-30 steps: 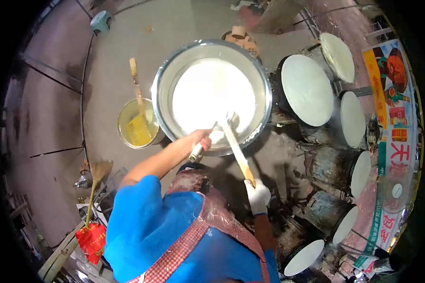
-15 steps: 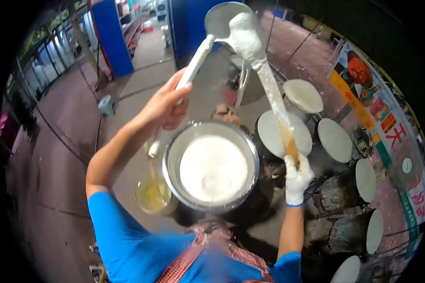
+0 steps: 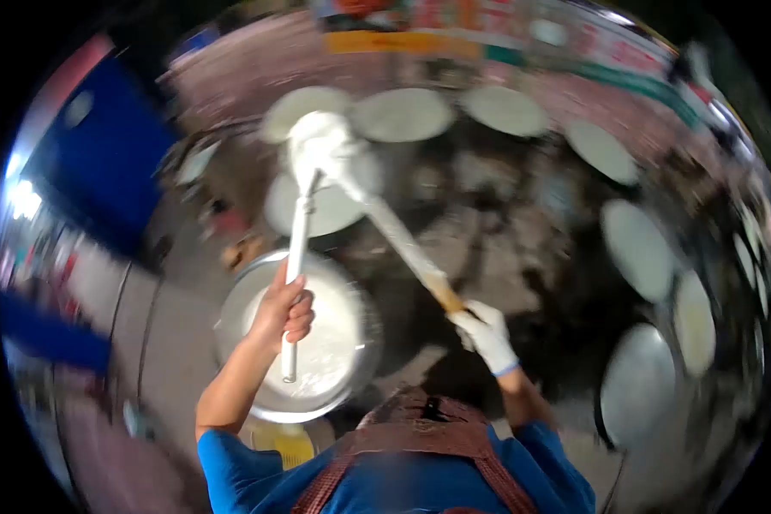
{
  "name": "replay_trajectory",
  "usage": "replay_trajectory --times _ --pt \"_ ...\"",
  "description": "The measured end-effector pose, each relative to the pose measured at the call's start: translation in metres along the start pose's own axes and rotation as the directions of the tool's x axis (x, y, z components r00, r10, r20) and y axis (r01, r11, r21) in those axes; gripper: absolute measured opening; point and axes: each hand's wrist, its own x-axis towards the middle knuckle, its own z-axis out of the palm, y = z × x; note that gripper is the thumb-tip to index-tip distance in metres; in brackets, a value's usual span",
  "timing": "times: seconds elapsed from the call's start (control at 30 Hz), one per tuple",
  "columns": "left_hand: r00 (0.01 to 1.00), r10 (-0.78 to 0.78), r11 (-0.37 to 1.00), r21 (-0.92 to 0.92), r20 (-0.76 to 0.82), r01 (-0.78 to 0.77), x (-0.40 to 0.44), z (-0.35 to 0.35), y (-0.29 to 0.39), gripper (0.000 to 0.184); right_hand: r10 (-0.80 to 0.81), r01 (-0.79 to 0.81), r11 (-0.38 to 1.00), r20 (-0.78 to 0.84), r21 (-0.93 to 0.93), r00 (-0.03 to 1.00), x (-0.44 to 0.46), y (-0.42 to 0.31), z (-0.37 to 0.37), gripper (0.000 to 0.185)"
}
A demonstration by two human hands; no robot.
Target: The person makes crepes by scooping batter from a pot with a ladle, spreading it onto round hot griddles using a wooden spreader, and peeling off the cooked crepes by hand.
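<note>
My bare left hand [image 3: 284,310] is wrapped round the white handle [image 3: 298,236] of a ladle, which points up and away from me. White batter [image 3: 319,141] is heaped where the ladle and the paddle meet; it hides most of the ladle's bowl. My gloved right hand [image 3: 483,332] grips the bare wooden end of a paddle [image 3: 403,247], whose upper part is coated white. Below my left hand stands a large metal basin [image 3: 364,351] of white liquid. Both tools' far ends are over the round griddles, one [image 3: 317,210] of them partly behind the handles.
Several round griddles [image 3: 404,115] curve from the upper middle to the right, one of them bare metal [image 3: 638,385]. A bucket of yellow liquid [image 3: 287,441] is at the basin's near side. Beyond the griddles hangs a printed banner [image 3: 403,41]. Blue panels [image 3: 103,146] stand at left.
The view has swung right towards the griddles. The ladle and paddle, first down in the basin, were lifted together with batter between them and are now over the griddles.
</note>
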Motion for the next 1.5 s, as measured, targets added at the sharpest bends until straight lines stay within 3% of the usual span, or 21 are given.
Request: replay_trajectory --times 0.1,0.17,0.23,0.3,0.37,0.5,0.6,0.67,0.77,0.87,0.93,0.97,1.03,1.1,1.17,1.23,1.3,1.33,1.4,1.47,1.5 --pt "0.959 -0.25 0.965 -0.041 0.13 0.258 0.072 0.049 -0.046 0.019 0.013 -0.021 0.999 -0.164 -0.047 0.986 -0.038 0.035 -0.054 0.029" --pt "0.605 -0.639 0.416 -0.448 0.475 0.791 0.132 0.085 -0.08 0.025 -0.13 0.042 0.964 -0.332 -0.261 0.934 -0.08 0.091 -0.102 0.034" --pt "0.221 -0.646 0.167 -0.147 0.73 0.975 0.165 0.127 -0.137 0.032 0.13 -0.347 0.869 -0.514 -0.353 0.848 -0.156 0.128 -0.131 0.037" --pt "0.319 -0.761 0.138 -0.339 0.565 0.931 0.193 0.167 -0.206 0.033 0.219 -0.353 0.933 -0.665 -0.071 0.714 -0.233 0.189 -0.14 0.037" --pt "0.157 -0.802 0.074 -0.164 0.577 0.984 0.206 0.228 -0.269 0.034 0.116 -0.277 0.96 -0.845 -0.04 0.522 -0.308 0.256 -0.152 0.043" --pt "-0.281 -0.741 -0.077 0.338 0.609 0.938 0.203 0.365 -0.355 0.039 -0.018 -0.783 0.616 -0.992 0.087 -0.124 -0.416 0.242 -0.135 0.04" --pt "-0.063 -0.899 0.296 0.708 0.433 0.641 0.185 0.464 -0.377 0.029 0.281 -0.43 0.763 -0.847 0.483 -0.452 -0.437 0.217 -0.142 0.036" --pt "0.126 -0.857 0.515 0.842 0.5 0.16 0.174 0.517 -0.399 0.04 -0.047 -0.4 0.901 -0.877 0.17 -0.478 -0.421 0.207 -0.155 0.037" --pt "0.2 -0.886 0.431 0.902 0.419 0.016 0.169 0.565 -0.461 0.046 -0.245 -0.657 0.752 -0.901 0.057 -0.359 -0.373 0.179 -0.17 0.032" --pt "0.207 -0.87 0.458 0.889 0.448 -0.001 0.188 0.58 -0.564 0.064 0.042 -0.762 0.553 -0.924 0.338 -0.38 -0.328 0.182 -0.205 0.026" --pt "0.347 -0.562 0.381 0.608 0.75 -0.697 0.201 0.58 -0.578 0.062 0.062 -0.773 0.476 -0.893 0.419 -0.446 -0.33 0.206 -0.221 0.023" --pt "0.284 -0.354 0.182 0.363 0.891 -0.914 0.21 0.587 -0.578 0.061 0.181 -0.546 0.687 -0.841 0.479 -0.51 -0.336 0.204 -0.22 0.023" --pt "0.193 -0.394 0.019 0.218 0.898 -0.976 0.213 0.592 -0.549 0.069 0.435 0.025 0.873 -0.757 0.486 -0.487 -0.348 0.162 -0.206 0.023" --pt "0.159 -0.409 -0.04 0.156 0.899 -0.987 0.207 0.602 -0.535 0.073 0.32 0.49 0.87 -0.693 -0.055 -0.646 -0.314 0.167 -0.233 0.017" --pt "0.179 -0.417 -0.009 0.193 0.891 -0.981 0.199 0.604 -0.532 0.073 0.44 0.358 0.888 -0.758 0.288 -0.482 -0.296 0.193 -0.267 0.022" --pt "0.292 -0.411 0.15 0.38 0.864 -0.913 0.175 0.618 -0.494 0.072 -0.001 -0.628 0.677 -0.854 0.382 -0.52 -0.312 0.26 -0.274 0.034" --pt "0.288 -0.323 0.352 0.397 0.901 -0.848 0.181 0.646 -0.47 0.071 0.194 -0.416 0.787 -0.822 0.456 -0.535 -0.33 0.239 -0.266 0.03" --pt "0.246 -0.25 0.473 0.34 0.936 -0.813 0.191 0.646 -0.462 0.072 0.276 0.163 0.961 -0.749 0.224 -0.602 -0.315 0.243 -0.282 0.03" --pt "0.178 -0.174 0.602 0.248 0.969 -0.759 0.218 0.624 -0.457 0.07 0.446 0.464 0.864 -0.727 0.197 -0.522 -0.284 0.211 -0.309 0.03" --pt "0.102 -0.181 0.658 0.198 0.978 -0.727 0.263 0.583 -0.479 0.068 -0.029 0.039 0.996 -0.71 -0.078 -0.703 -0.247 0.276 -0.374 0.03" --pt "0.033 -0.205 0.58 0.148 0.978 -0.801 0.282 0.547 -0.472 0.066 -0.155 -0.296 0.955 -0.819 0.019 -0.553 -0.264 0.23 -0.366 0.034"
